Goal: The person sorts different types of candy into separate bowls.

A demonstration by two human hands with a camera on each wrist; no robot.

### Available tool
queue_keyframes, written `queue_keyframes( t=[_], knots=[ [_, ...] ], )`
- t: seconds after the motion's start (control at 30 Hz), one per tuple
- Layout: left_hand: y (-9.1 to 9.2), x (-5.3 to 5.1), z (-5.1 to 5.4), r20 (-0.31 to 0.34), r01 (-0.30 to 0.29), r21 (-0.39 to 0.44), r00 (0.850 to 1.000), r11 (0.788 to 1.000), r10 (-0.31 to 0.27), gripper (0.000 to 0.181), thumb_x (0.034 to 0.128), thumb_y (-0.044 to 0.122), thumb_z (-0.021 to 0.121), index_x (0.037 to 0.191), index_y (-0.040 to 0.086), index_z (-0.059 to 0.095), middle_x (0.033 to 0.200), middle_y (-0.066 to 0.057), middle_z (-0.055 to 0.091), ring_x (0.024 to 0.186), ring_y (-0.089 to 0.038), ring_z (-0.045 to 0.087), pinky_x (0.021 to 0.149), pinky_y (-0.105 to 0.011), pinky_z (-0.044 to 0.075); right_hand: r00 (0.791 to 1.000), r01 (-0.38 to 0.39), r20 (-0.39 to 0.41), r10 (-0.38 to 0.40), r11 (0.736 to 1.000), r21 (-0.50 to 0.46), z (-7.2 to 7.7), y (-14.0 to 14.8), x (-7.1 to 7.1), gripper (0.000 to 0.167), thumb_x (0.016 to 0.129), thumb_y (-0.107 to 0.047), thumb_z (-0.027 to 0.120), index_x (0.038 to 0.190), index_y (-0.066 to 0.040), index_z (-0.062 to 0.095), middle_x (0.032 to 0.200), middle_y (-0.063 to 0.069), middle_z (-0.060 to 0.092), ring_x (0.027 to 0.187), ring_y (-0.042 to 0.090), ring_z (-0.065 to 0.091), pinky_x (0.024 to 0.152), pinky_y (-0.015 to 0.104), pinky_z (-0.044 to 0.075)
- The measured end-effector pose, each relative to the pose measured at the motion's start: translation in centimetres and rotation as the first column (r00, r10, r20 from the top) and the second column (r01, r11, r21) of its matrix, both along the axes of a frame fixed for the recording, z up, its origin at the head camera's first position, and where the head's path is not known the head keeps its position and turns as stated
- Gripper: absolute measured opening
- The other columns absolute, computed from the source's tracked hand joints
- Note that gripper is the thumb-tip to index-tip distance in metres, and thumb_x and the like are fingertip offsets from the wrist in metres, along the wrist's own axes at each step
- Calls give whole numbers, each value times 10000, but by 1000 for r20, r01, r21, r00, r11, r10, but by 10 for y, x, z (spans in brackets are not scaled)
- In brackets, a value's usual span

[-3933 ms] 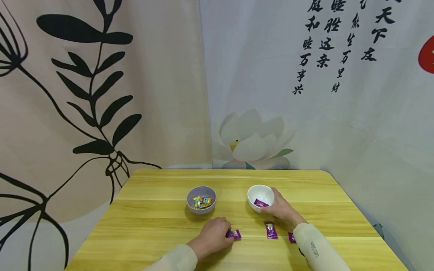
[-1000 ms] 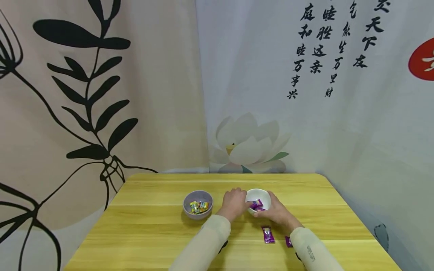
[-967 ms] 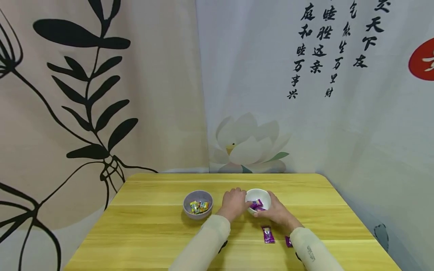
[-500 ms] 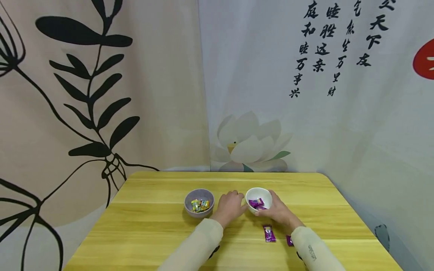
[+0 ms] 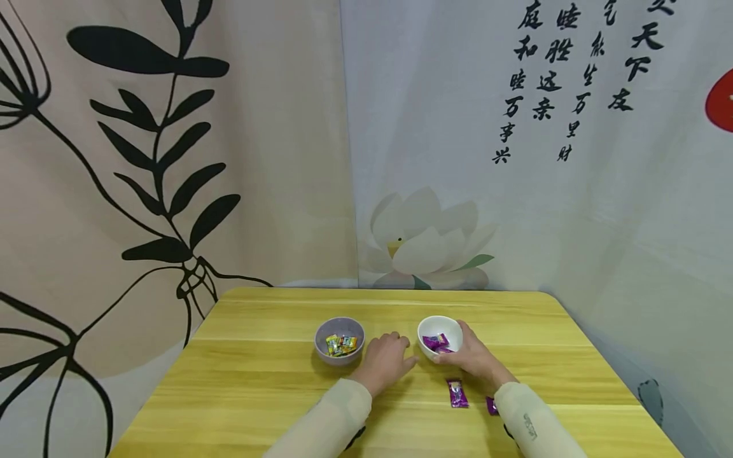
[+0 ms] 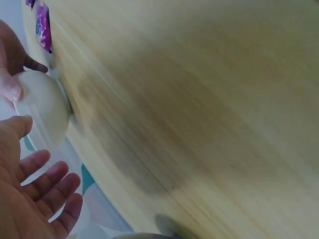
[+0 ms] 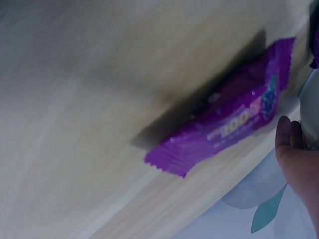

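A white bowl with purple-wrapped candies in it stands on the table's right half. My right hand grips its right side, thumb at the near side. To the bowl's left, my left hand hovers near the rim, fingers spread and relaxed, holding nothing. In the left wrist view the left palm faces up near the bowl, the thumb by its rim. One purple candy lies on the wood before the bowl. Another candy is partly covered by the right sleeve.
A grey bowl with several yellow-wrapped candies stands left of the white one. The wooden table ends at the back against a printed cloth. One purple candy looms large in the right wrist view.
The left hand brought a purple candy from the table to the white bowl and let it go there. It has since drawn back leftward, its fingers loosening. The right hand keeps its grip.
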State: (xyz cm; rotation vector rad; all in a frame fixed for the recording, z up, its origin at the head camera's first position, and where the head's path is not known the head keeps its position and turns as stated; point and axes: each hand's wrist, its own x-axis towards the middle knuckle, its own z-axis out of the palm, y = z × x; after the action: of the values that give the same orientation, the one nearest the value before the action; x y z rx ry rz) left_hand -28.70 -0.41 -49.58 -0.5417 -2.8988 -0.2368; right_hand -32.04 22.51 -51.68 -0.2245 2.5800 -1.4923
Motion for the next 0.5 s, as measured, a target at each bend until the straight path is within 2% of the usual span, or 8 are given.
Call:
queue_keyframes(
  t=[0.2,0.4,0.5],
  knots=[
    [1,9,0,15,27,-9,1000,1000,-27,400,920,491,658,1086,134,724,961,-31,663,858,-203,630,693,-369,526,1000,9,12,-9,1000,-10,0,0,-1,1136,693,-421,899,1530,-126,189,1415,147,435,1265,343,448,1088,615,300],
    [-2,17,-7,22,16,4,1000,1000,-16,391,900,492,681,1065,141,733,966,-26,670,868,-203,634,724,-381,528,1000,14,21,-13,999,-31,0,-1,0,1128,691,-394,907,1525,-123,198,1397,153,445,1246,337,457,1095,596,303],
    [-2,22,-10,23,28,-9,999,1000,-28,398,892,509,681,1056,149,731,954,-21,665,861,-194,628,736,-385,523,1000,16,18,-15,999,-32,0,-1,0,1114,695,-383,906,1520,-118,206,1390,155,452,1237,337,462,1093,591,309]
  ],
)
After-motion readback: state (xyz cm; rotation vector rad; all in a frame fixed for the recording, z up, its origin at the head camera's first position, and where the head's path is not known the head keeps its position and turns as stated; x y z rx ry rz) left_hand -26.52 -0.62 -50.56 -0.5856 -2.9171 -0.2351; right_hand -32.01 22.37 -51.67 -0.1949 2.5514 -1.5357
